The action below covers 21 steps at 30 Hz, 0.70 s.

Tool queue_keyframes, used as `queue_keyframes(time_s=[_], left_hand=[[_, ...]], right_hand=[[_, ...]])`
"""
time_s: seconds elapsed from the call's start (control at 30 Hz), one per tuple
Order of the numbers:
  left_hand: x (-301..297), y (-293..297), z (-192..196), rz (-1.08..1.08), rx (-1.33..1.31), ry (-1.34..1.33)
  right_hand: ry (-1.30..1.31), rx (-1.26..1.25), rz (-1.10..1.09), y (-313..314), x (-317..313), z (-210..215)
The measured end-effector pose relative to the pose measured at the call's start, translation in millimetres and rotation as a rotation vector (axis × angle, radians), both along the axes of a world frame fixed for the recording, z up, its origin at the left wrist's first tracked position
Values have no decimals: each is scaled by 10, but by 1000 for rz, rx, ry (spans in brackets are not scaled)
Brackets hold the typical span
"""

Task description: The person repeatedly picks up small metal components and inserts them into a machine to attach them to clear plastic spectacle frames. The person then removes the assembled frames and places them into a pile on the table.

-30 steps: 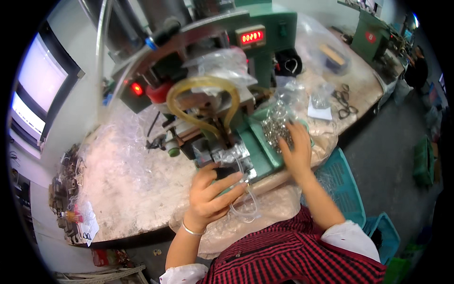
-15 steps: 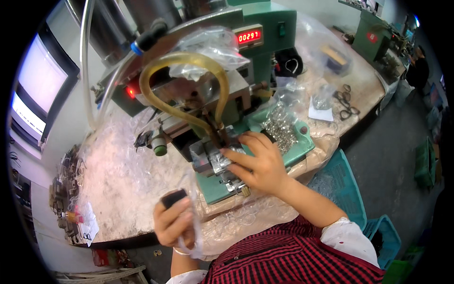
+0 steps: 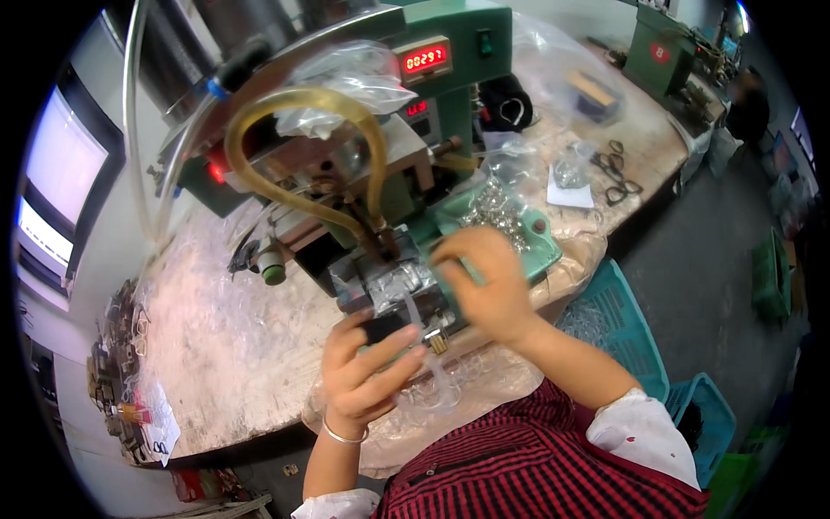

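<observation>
At the front of a green bench press [image 3: 424,65], my left hand [image 3: 367,372] grips a black piece [image 3: 389,327] and a translucent whitish strap [image 3: 443,385] that hangs in a loop beside the fingers. The held piece is close to the press's metal fixture [image 3: 398,284], and fingers partly cover it. My right hand [image 3: 491,281] is over the right side of the fixture, in front of a green tray [image 3: 545,251] with many small shiny metal parts [image 3: 500,212]. Its fingers are bent but smeared by motion, so anything between them cannot be made out.
A yellowish hose [image 3: 238,143] loops above the fixture, with a clear plastic bag [image 3: 346,82] behind it. Black-handled scissors [image 3: 618,173] and a white paper [image 3: 569,192] lie on the table at right. A teal basket [image 3: 635,329] stands below the table's right edge.
My left hand has moved up and right to the fixture with the black piece and strap. My right hand has lifted off the fixture and bent its fingers. The view has shifted slightly.
</observation>
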<state>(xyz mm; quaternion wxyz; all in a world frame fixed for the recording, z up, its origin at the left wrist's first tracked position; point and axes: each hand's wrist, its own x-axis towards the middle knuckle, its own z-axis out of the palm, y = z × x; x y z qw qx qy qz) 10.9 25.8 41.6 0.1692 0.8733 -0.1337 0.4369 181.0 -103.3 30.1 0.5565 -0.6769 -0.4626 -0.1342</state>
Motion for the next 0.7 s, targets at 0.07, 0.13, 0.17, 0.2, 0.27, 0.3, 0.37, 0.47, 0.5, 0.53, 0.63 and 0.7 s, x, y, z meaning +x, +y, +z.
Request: queue_keyframes(time_s=[0.07, 0.13, 0.17, 0.2, 0.27, 0.3, 0.37, 0.47, 0.5, 0.53, 0.63, 0.7], left_hand=[[121, -23, 55, -21, 118, 67], [169, -6, 20, -21, 86, 55], [178, 13, 8, -29, 77, 54], [192, 29, -9, -37, 67, 56], [201, 41, 45, -46, 53, 75], [194, 38, 65, -56, 48, 93], [184, 24, 23, -55, 38, 81], [178, 3, -29, -27, 30, 84], [150, -51, -46, 5, 17, 101], [98, -84, -67, 39, 3, 119], [-502, -66, -289, 408, 71, -41], [-824, 69, -272, 737, -181, -204]], right_hand=[[476, 248, -147, -124, 237, -139], [404, 157, -354, -374, 659, -479], [402, 73, -432, -447, 794, -636], [295, 11, -427, -438, 817, -715], [87, -118, -411, -408, 783, -813], [-35, -126, -392, -299, 706, -719], [-154, -223, -294, -114, 636, -701], [-385, -370, -306, 49, 745, -746], [-443, -438, -337, 100, 780, -757], [-471, -459, -346, 98, 858, -752], [-17, -197, -339, -90, 848, -630], [547, 65, -254, -346, 768, -702]])
